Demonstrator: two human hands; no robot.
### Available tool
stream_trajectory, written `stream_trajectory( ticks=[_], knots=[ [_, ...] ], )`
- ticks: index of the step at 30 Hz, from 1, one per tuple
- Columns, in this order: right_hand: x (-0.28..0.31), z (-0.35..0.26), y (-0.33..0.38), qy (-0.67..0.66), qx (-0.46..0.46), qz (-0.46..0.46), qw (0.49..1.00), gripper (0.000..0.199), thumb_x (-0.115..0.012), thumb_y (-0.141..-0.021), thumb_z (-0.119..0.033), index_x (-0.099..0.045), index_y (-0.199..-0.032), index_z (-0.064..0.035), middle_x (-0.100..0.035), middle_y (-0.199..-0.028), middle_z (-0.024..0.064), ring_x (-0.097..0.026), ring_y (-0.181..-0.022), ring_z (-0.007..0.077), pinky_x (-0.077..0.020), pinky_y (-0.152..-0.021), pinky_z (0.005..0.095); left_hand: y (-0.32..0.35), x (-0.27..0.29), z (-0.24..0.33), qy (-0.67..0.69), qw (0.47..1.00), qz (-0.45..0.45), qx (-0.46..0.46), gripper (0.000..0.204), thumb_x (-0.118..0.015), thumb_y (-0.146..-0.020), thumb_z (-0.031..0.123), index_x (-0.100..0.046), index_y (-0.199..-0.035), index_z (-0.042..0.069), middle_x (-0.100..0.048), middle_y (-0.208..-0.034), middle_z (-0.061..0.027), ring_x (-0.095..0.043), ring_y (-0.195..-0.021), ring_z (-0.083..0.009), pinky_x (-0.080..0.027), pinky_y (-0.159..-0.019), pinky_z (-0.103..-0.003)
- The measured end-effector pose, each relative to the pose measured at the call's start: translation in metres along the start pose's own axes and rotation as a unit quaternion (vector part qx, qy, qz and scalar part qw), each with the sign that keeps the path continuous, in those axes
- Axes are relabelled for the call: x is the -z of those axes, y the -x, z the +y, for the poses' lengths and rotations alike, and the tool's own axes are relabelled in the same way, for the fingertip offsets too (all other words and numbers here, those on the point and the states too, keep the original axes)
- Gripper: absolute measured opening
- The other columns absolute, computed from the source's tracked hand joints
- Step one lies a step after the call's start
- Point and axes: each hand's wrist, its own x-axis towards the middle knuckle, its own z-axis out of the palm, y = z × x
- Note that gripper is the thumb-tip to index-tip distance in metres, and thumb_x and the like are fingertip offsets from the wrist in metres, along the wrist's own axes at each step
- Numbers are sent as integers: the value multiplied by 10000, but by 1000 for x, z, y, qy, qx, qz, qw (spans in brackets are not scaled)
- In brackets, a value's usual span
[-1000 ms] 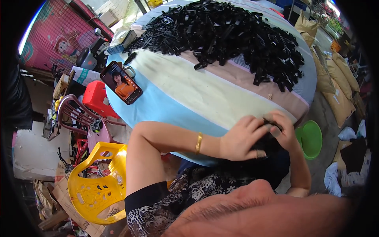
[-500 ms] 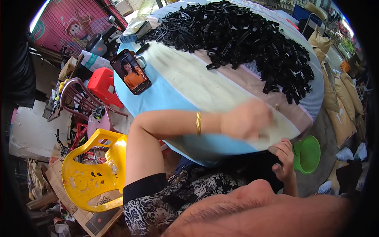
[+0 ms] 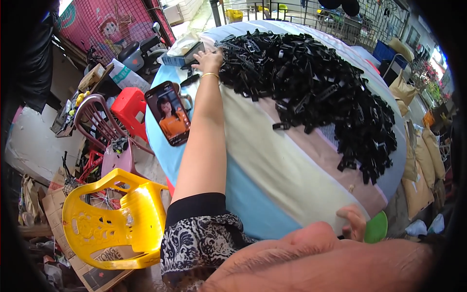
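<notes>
A large heap of small black plastic clip-like pieces (image 3: 301,73) covers the far side of a round table with a striped cloth (image 3: 262,146). My left hand (image 3: 209,60), a gold bangle on its wrist, is stretched out to the heap's left end. Its fingers are spread over the edge of the pieces, beside a tissue box (image 3: 181,57), and I see nothing held in them. My right hand (image 3: 353,221) rests at the near right table edge, fingers loosely bent and apart, nothing visible between them. Part of it is hidden low in the view.
A phone (image 3: 168,114) playing a video leans on a cup left of my forearm. A green bucket (image 3: 377,228) stands below the right table edge. A yellow plastic chair (image 3: 112,214), a red stool (image 3: 130,109) and a pink chair (image 3: 95,117) stand at the left; brown sacks (image 3: 418,187) at the right.
My left hand has swung from the near right of the table, beside my right hand, to the heap's far left end. The whole view has shifted, with the table lower in it.
</notes>
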Motion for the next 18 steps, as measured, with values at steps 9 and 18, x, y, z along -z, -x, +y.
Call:
stream_trajectory(
  ticks=[9,18],
  knots=[
    [-5,-4,1,-32,-46,54,997,591,-541,-850,-597,-652,-784,-21,-596,-727,93,-549,-668,245,-415,-627,350,-52,-5,-17,-112,989,-91,-25,771,-303,-851,719,-436,-1402,197,-338,-1497,-58,-148,-1427,-316,-59,-1103,-625],
    [-9,27,11,45,97,-3,994,527,-585,-823,-571,-644,-770,-49,-585,-741,80,-536,-687,253,-387,-665,363,1,-25,1,-19,986,-97,-135,594,-360,-870,652,-640,-1196,242,-585,-1273,-91,-494,-1241,-257,-180,-1101,-533]
  ],
)
